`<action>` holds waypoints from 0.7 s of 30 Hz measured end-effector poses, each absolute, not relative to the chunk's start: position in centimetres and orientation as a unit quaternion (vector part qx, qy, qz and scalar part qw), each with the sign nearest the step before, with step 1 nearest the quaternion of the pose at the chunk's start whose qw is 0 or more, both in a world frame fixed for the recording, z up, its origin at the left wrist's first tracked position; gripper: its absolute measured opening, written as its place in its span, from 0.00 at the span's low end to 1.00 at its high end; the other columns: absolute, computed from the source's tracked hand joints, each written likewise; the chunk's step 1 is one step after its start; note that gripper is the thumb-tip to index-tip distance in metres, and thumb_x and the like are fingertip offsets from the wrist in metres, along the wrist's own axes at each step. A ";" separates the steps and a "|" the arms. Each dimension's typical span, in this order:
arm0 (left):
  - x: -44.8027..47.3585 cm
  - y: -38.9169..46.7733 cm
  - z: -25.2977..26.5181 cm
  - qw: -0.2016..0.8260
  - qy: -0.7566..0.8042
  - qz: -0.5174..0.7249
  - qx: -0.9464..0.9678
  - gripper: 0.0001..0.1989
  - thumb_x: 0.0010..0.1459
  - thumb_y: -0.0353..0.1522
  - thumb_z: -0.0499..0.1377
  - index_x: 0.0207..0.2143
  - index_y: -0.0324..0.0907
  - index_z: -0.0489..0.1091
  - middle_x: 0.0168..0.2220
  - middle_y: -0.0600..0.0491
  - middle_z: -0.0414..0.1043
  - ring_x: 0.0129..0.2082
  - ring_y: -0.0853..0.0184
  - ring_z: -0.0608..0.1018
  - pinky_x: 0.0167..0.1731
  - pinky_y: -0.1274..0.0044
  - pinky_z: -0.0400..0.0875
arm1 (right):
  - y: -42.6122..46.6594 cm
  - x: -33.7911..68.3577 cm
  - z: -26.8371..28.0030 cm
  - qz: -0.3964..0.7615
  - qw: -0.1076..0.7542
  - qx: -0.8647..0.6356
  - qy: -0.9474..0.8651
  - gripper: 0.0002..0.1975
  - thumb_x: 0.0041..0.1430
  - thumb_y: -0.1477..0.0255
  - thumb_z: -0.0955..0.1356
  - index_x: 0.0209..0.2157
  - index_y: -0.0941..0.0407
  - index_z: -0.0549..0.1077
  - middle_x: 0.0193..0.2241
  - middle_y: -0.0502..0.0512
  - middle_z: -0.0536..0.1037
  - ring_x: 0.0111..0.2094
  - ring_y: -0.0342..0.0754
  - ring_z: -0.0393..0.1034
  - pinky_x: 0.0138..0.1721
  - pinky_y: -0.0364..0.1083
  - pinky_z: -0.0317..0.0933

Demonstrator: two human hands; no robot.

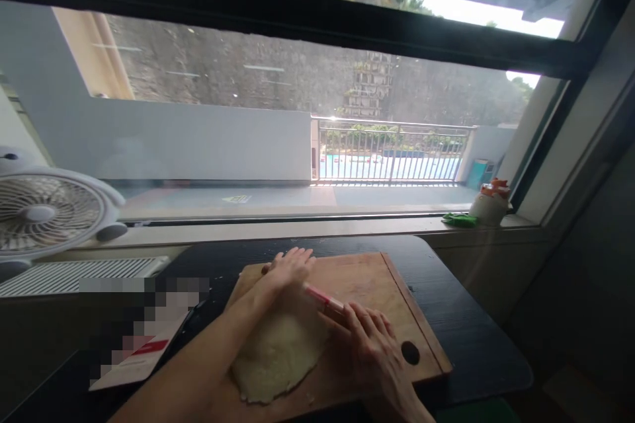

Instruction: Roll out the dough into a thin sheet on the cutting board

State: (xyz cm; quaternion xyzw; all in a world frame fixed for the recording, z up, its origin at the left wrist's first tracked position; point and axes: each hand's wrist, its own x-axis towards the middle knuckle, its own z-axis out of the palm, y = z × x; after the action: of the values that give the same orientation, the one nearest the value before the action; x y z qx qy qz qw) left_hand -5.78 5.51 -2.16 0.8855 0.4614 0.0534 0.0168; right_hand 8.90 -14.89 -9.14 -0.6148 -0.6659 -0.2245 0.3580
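Note:
A flat, uneven sheet of dough (280,357) covers the left part of a wooden cutting board (362,271). Across the dough's far side lies a rolling pin (325,299) with a red-and-white band, slanting between my hands. My left hand (292,268) grips its far left end, fingers reaching forward over it; a dark tip shows beside the wrist. At the other end my right hand (372,337) is curled over the pin, knuckles up. Both palms are hidden, and my left forearm covers the dough's left edge.
The board rests on a black table (471,337). A packet (149,350), partly blurred, lies on the left. Further left stands a white fan (42,211). On the windowsill at right are a pale pot (489,208) and a green item (459,219).

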 end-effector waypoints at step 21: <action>-2.3 6.8 0.3 0.087 0.514 0.192 0.832 0.25 0.63 0.39 0.36 0.43 0.39 0.69 0.44 0.46 0.71 0.46 0.64 0.71 0.44 0.73 0.61 | -14.0 10.3 -4.8 -0.102 0.224 -0.686 -0.684 0.15 0.60 0.72 0.60 0.49 0.55 0.65 0.40 0.56 0.70 0.41 0.50 0.64 0.45 0.48 0.56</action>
State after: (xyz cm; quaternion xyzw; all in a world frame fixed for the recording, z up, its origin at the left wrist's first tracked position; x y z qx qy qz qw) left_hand -2.26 6.78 0.26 0.8315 0.5139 0.1918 0.0873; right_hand 10.30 -14.04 -4.77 -0.6864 -0.6845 -0.1017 0.2237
